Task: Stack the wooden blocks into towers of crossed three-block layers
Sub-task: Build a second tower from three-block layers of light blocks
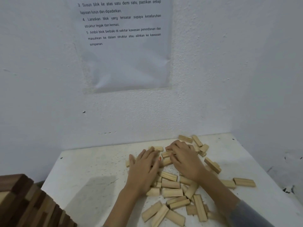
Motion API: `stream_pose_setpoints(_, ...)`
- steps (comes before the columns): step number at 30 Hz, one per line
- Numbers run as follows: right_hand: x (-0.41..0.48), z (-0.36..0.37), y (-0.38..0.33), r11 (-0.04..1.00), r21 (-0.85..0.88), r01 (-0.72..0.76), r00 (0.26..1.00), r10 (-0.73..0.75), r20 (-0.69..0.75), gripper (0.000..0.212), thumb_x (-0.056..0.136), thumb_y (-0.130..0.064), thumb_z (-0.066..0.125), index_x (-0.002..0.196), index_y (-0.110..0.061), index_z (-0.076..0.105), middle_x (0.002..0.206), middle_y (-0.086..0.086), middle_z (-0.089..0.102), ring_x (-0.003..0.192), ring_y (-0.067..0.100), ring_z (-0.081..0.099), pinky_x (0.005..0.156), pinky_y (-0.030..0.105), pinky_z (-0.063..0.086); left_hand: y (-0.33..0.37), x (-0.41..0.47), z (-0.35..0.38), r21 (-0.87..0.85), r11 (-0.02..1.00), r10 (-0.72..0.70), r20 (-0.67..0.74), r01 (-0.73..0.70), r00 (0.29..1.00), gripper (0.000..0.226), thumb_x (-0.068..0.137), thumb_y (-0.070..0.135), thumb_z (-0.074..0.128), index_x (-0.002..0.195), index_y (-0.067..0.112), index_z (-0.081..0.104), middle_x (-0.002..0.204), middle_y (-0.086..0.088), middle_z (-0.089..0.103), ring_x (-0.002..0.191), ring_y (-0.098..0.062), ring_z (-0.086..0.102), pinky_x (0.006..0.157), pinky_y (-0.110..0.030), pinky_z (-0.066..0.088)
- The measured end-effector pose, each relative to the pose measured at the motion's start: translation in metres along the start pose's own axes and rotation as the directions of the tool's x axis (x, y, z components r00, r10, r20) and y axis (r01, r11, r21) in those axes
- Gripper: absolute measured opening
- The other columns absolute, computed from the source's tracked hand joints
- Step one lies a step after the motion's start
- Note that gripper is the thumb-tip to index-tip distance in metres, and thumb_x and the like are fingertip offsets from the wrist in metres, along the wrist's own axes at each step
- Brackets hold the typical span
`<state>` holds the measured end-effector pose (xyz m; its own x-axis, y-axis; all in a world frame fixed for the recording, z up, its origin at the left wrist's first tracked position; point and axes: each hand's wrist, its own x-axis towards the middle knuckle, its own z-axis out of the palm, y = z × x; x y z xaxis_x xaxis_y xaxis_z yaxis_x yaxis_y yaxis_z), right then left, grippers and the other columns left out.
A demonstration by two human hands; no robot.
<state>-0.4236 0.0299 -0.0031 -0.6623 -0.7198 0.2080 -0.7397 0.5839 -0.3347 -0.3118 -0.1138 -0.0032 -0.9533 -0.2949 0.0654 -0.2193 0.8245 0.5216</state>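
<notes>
The pale rectangular wooden blocks (172, 192) lie in a loose heap on the white speckled table (91, 167), spread from its centre out toward 3 and 5 o'clock. A few strays sit at 1 o'clock near the wall, and no layer is laid yet.

The left hand (144, 171) rests flat on the 9 o'clock side of the heap, its fingers (148, 153) straight and a little spread, holding nothing. The right hand (186, 163) covers the 12 o'clock part of the heap with its fingers (173, 149) bent down onto the blocks. Whether they pinch one cannot be told.

The blocks look light, stiff and smooth-sided. They should slide easily over each other and the table, and are unlikely to break if dropped. Each is probably best pinched across its two long narrow sides near the middle, so it stays level when set down. Those leaning on neighbours may shift when one is lifted.

A dark-and-light striped wooden stack (24, 202) stands at 8 o'clock, off the table's edge. A white printed paper sheet (126, 46) hangs on the wall at 12 o'clock.
</notes>
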Motion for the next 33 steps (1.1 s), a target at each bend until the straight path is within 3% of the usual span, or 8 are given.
stream_pose_setpoints(3,-0.002,-0.016,0.003,0.989,0.139,-0.049,0.998,0.052,-0.017,0.027,0.101,-0.024,0.040,0.116,-0.025,0.063,0.120,-0.012,0.054,0.121,0.003,0.043,0.110,0.034,0.020,0.001,-0.013,0.001,-0.161,0.986,0.035,-0.056,-0.044,0.998,0.039,0.102,0.045,0.029,0.137,0.037,0.045,0.146,0.022,0.037,0.143,0.001,0.018,0.120,-0.037,-0.008)
stream_pose_setpoints(6,0.001,-0.030,0.020,0.974,0.189,-0.127,0.973,0.160,-0.169,0.026,0.100,-0.019,0.043,0.116,-0.023,0.063,0.119,-0.006,0.055,0.118,0.011,0.046,0.103,0.035,0.026,-0.005,-0.017,-0.006,-0.286,0.958,-0.022,-0.162,-0.026,0.987,0.050,0.094,0.059,0.026,0.137,0.039,0.044,0.144,0.023,0.039,0.144,0.000,0.018,0.117,-0.027,-0.008)
stream_pose_setpoints(13,0.003,-0.029,0.056,0.976,0.114,-0.187,0.980,0.177,0.086,0.031,0.103,-0.030,0.038,0.124,-0.029,0.061,0.127,-0.014,0.049,0.121,0.012,0.035,0.096,0.037,0.026,-0.015,-0.023,-0.002,-0.036,0.999,-0.008,0.052,0.009,0.999,0.080,0.076,0.078,0.003,0.147,0.047,0.021,0.155,0.027,0.010,0.146,-0.005,-0.011,0.112,-0.046,-0.025)
stream_pose_setpoints(20,-0.015,-0.024,0.054,0.951,0.305,-0.060,0.998,0.065,-0.007,0.033,0.102,-0.024,0.044,0.099,-0.009,0.073,0.100,-0.005,0.060,0.101,0.010,0.049,0.090,0.033,0.042,-0.008,-0.024,0.006,0.003,1.000,0.027,0.049,-0.027,0.998,0.081,0.075,0.076,0.000,0.148,0.046,0.018,0.154,0.031,0.004,0.145,0.001,-0.010,0.113,-0.045,-0.025)
stream_pose_setpoints(23,-0.025,-0.022,0.059,0.941,0.339,-0.010,1.000,0.020,-0.025,0.023,0.100,-0.021,0.049,0.094,-0.018,0.071,0.094,-0.009,0.061,0.097,0.005,0.049,0.084,0.032,0.042,-0.007,-0.024,0.005,-0.043,0.999,0.031,0.078,-0.028,0.996,0.076,0.077,0.077,0.005,0.145,0.047,0.024,0.153,0.032,0.007,0.146,0.001,-0.007,0.113,-0.046,-0.025)
stream_pose_setpoints(27,-0.031,-0.035,0.052,0.867,0.488,-0.106,0.979,0.176,-0.100,0.018,0.098,-0.026,0.052,0.104,-0.039,0.062,0.111,-0.008,0.055,0.109,0.008,0.046,0.082,0.047,0.051,-0.003,-0.021,0.001,-0.098,0.994,0.053,0.113,-0.042,0.992,0.059,0.091,0.071,0.022,0.146,0.048,0.022,0.155,0.031,0.001,0.145,0.001,-0.009,0.110,-0.050,-0.026)
stream_pose_setpoints(30,-0.034,-0.035,0.051,0.950,0.260,-0.171,0.984,0.150,0.096,0.035,0.099,-0.047,0.039,0.133,-0.051,0.043,0.145,-0.012,0.037,0.136,0.014,0.027,0.112,0.045,0.021,0.003,-0.021,0.004,-0.019,0.997,0.081,0.175,-0.079,0.981,0.067,0.082,0.080,0.013,0.145,0.056,0.012,0.156,0.030,-0.003,0.146,-0.005,-0.015,0.108,-0.057,-0.027)
stream_pose_setpoints(33,-0.039,-0.026,0.049,0.986,0.066,-0.153,0.962,0.134,0.236,0.044,0.096,-0.061,0.026,0.139,-0.057,0.032,0.156,-0.017,0.022,0.148,0.019,0.007,0.118,0.046,0.004,0.009,-0.027,0.009,0.091,0.993,0.054,0.184,-0.071,0.982,0.069,0.081,0.078,0.015,0.146,0.054,0.014,0.157,0.027,-0.006,0.146,-0.007,-0.016,0.109,-0.059,-0.024)
